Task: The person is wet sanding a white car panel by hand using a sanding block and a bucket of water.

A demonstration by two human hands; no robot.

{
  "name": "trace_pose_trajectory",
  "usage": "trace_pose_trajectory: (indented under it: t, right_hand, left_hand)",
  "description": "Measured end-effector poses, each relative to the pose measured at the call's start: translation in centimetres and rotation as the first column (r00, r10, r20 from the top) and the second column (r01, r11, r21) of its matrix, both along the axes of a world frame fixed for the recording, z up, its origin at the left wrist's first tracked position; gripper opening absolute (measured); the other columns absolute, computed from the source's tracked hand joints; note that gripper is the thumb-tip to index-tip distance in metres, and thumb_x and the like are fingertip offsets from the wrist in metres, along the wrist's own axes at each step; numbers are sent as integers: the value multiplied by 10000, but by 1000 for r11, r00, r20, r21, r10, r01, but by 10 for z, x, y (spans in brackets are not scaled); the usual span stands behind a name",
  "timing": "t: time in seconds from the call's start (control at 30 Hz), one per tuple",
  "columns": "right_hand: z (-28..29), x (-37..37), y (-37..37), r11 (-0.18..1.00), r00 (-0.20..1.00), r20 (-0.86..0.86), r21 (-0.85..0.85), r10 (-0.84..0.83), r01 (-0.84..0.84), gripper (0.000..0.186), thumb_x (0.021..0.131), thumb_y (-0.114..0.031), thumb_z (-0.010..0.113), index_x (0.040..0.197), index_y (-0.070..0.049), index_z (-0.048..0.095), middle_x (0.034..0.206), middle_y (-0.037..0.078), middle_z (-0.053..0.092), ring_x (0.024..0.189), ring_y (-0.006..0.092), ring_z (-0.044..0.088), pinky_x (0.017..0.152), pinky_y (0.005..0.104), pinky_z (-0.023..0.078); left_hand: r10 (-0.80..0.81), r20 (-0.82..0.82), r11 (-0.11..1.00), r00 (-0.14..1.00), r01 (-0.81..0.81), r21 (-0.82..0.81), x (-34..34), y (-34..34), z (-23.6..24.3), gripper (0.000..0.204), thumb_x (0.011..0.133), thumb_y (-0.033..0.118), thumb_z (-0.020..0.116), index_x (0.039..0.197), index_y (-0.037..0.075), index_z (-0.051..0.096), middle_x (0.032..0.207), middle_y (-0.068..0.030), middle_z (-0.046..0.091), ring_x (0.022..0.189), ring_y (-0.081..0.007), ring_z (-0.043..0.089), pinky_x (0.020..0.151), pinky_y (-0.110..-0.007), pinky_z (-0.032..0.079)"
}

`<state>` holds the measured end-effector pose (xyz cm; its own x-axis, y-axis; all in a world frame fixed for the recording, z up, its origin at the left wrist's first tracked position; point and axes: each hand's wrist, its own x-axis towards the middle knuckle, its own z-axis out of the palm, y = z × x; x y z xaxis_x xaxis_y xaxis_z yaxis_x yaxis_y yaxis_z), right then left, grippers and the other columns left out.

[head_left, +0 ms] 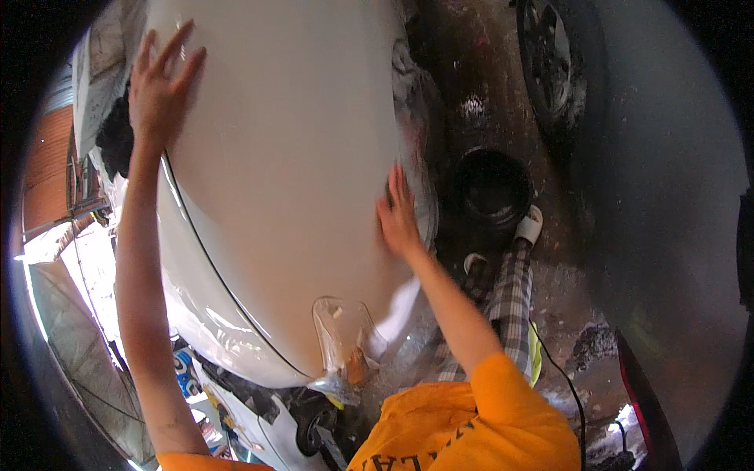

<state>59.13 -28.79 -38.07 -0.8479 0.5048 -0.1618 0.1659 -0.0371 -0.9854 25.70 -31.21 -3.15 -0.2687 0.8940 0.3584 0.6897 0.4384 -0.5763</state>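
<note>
A large, smooth, pale car body panel (pixel 275 157) stretches in front of me. My left hand (pixel 161 90) lies at its far left edge with the fingers spread, holding nothing. Near the panel's right edge, my right hand (pixel 399 216) rests against the surface, palm turned toward it and fingers stretched out, with nothing in it. Along the left side a dark gap separates the panel from a glossy white curved body part (pixel 200 275). At the near corner sits a transparent, shiny car lamp (pixel 343 334), apart from both hands.
On the wet, dark floor right of the panel stands a black bucket (pixel 495 187), beside my white slippers (pixel 531 225). A dark vehicle (pixel 660 220) with a wheel (pixel 550 63) lines the right side. A black cable (pixel 567 377) trails near my legs. Car parts (pixel 275 432) lie at lower left.
</note>
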Motion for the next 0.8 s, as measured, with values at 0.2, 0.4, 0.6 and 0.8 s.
trace_pose_trajectory:
  t: [0.2, 0.4, 0.6, 0.8]
  right_hand:
    - [16, 164, -167, 956, 949, 303, -294, 88, 6, 717, 1036, -225, 440, 1623, -112, 45, 1697, 127, -15, 1562, 305, -10, 1235, 548, 52]
    - [-23, 41, -41, 993, 994, 110, -115, 19, -7, 769, 1038, -299, 464, 1619, -104, 0, 1688, 164, -10, 1551, 372, -3, 1244, 518, 84]
    - [2, 182, -169, 920, 909, 350, -383, 229, -84, 757, 1034, -270, 471, 1617, -85, 25, 1688, 168, 1, 1555, 349, 23, 1248, 498, 82]
    - [-41, 66, -54, 999, 996, 81, -26, -29, 31, 773, 1032, -294, 474, 1614, -63, 21, 1687, 168, -39, 1555, 353, 10, 1247, 498, 55]
  left_hand:
    - [-71, -129, 981, 989, 46, -190, -19, -20, 6, 491, 916, 508, 559, 1396, 411, 536, 1556, -87, 432, 1438, -374, 390, 1130, -561, 381]
    - [-243, -187, 945, 952, 188, -269, -17, -11, 5, 473, 877, 64, 649, 1318, 225, 595, 1546, 8, 462, 1412, -400, 413, 1144, -476, 413]
    - [-248, -158, 939, 956, 197, -282, -14, -13, 4, 499, 865, 50, 649, 1329, 222, 585, 1552, -12, 450, 1427, -394, 396, 1139, -480, 421]
    - [-254, -143, 945, 957, 214, -246, -21, -6, -6, 563, 853, 46, 668, 1370, 245, 563, 1570, -2, 426, 1444, -377, 375, 1162, -471, 399]
